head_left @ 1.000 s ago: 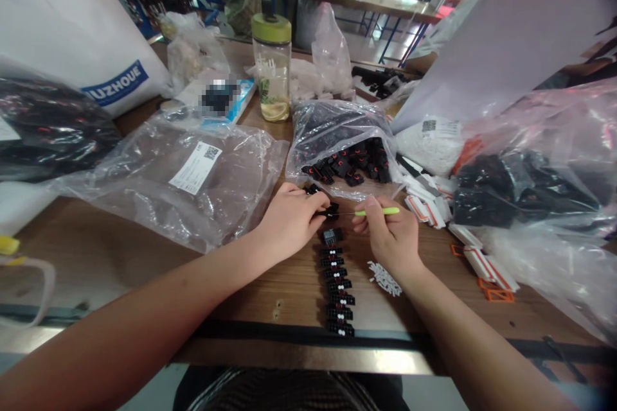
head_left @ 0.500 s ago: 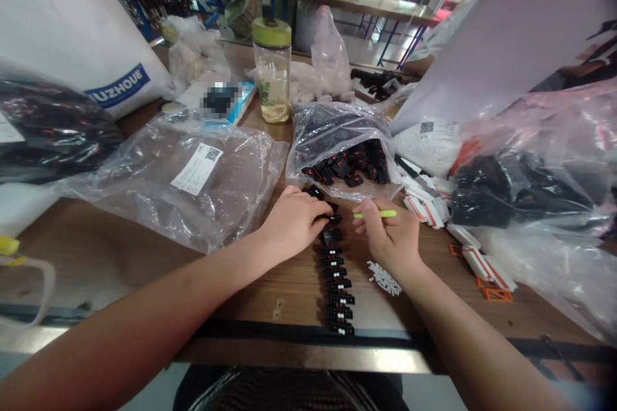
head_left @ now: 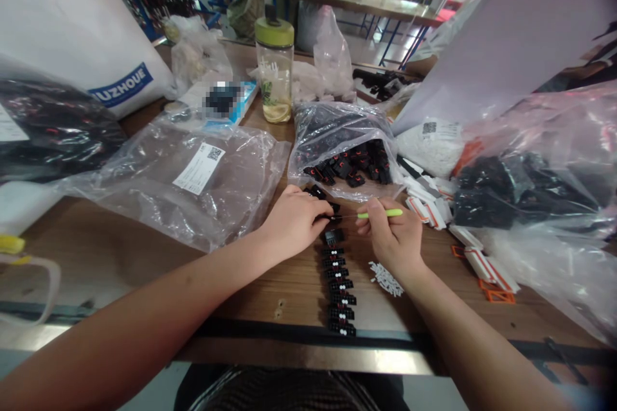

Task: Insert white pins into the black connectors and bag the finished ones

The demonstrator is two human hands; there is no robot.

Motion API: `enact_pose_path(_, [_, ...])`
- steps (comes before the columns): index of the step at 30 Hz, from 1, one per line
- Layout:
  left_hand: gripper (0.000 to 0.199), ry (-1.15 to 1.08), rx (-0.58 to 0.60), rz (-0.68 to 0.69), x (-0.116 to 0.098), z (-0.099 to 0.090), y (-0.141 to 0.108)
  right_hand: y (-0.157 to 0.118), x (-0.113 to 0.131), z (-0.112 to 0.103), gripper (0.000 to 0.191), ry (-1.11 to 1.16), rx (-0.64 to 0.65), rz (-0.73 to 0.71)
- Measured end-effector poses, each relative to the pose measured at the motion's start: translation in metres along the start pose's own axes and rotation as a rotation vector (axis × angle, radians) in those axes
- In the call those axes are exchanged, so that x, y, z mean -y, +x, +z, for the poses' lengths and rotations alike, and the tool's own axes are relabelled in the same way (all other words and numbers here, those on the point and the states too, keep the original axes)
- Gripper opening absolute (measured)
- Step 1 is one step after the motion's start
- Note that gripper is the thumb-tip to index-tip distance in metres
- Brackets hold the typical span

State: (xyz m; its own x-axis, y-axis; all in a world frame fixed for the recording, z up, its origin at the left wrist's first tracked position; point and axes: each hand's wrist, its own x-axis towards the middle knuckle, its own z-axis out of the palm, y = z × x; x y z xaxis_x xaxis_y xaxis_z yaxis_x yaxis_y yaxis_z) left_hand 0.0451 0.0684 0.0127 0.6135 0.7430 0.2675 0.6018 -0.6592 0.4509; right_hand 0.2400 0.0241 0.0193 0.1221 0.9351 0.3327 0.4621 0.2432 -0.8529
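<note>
My left hand (head_left: 295,221) is closed on a black connector housing (head_left: 333,217), pinched at the fingertips and partly hidden. My right hand (head_left: 396,234) grips a thin pick-like tool (head_left: 394,212) by its yellow-green handle, the slim shaft pointing left at that housing. Whether its tip touches is too small to tell. Just below my left fingertips lies a black housing (head_left: 332,237) with no white pieces showing. A column of black connectors (head_left: 341,284), several bearing paired white dots, runs down to the table's front edge. Small white plugs (head_left: 386,279) lie in a pile below my right hand.
Beyond my hands, an open plastic bag (head_left: 344,135) holds black connectors. A clear bag with a label (head_left: 226,173) covers the table left of it. A bottle with a green lid (head_left: 274,70) stands behind. White and orange parts (head_left: 482,263) and filled bags (head_left: 535,189) occupy the right.
My right hand and the tool have shifted slightly right, away from my left hand. My left hand keeps its pinch on the housing. The view has moved a little.
</note>
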Motion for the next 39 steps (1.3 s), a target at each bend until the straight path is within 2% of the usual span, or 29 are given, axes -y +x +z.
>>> enact_pose_path(16, [0.010,0.009,-0.013,0.048,0.001,0.001,-0.001,0.000,-0.001,0.002,0.036,-0.182,0.111,-0.076])
enact_pose_path(22, [0.012,0.036,-0.012,0.061,0.002,0.001,-0.001,0.002,0.003,-0.011,0.038,-0.013,-0.075,0.000])
enact_pose_path(24, [0.013,0.067,-0.022,0.061,0.000,-0.002,-0.001,0.006,0.001,-0.018,0.040,-0.015,-0.070,0.043])
enact_pose_path(27, [0.016,0.115,-0.045,0.050,-0.006,-0.011,-0.004,0.010,-0.004,-0.024,0.041,-0.033,0.024,0.138])
enact_pose_path(30, [0.023,0.148,0.041,-0.007,-0.015,-0.019,-0.007,0.009,-0.008,-0.023,0.042,-0.050,0.114,0.188])
enact_pose_path(34, [0.023,0.196,0.214,-0.056,-0.024,-0.020,-0.009,0.005,-0.006,-0.018,0.044,-0.092,0.170,0.159])
enact_pose_path(39, [0.020,0.192,0.233,-0.045,-0.021,-0.016,-0.009,0.002,-0.007,-0.013,0.044,-0.101,0.193,0.123])
